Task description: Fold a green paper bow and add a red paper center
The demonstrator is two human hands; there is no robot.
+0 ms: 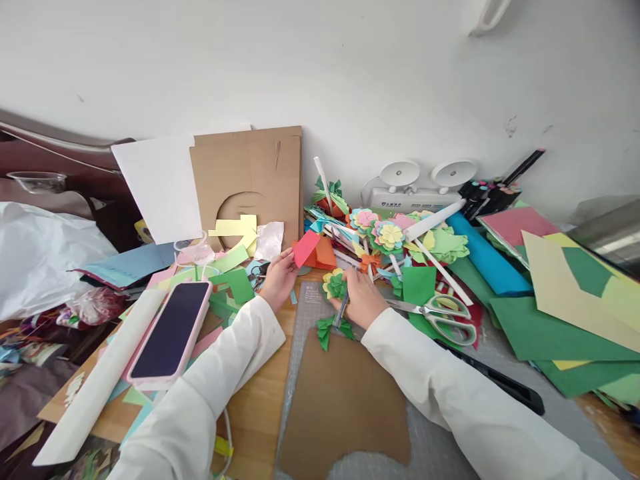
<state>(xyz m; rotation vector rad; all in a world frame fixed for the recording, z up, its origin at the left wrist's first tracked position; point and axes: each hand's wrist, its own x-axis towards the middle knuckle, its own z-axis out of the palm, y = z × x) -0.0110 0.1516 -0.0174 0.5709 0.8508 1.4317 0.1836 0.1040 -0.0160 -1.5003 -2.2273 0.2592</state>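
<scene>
My left hand (279,280) pinches a small red paper piece (306,248) between thumb and fingers, above the table's far middle. Just to its right, my right hand (364,297) is closed around a paper flower (335,284) with yellow and green petals. A thin grey-blue stem (342,311) runs down from that flower, and green paper leaves (325,331) spread at its lower end. Below both hands lies a brown cardboard sheet (345,407) on the grey cutting mat (306,313). Scissors (449,319) with white and green handles rest right of my right hand.
Finished paper flowers (389,235) are heaped against the wall. Cardboard panels (250,160) lean behind my left hand. A phone (173,330), white paper roll (100,380) and scraps lie left. Coloured paper (585,327), a black utility knife (495,378) and markers (493,197) are at right.
</scene>
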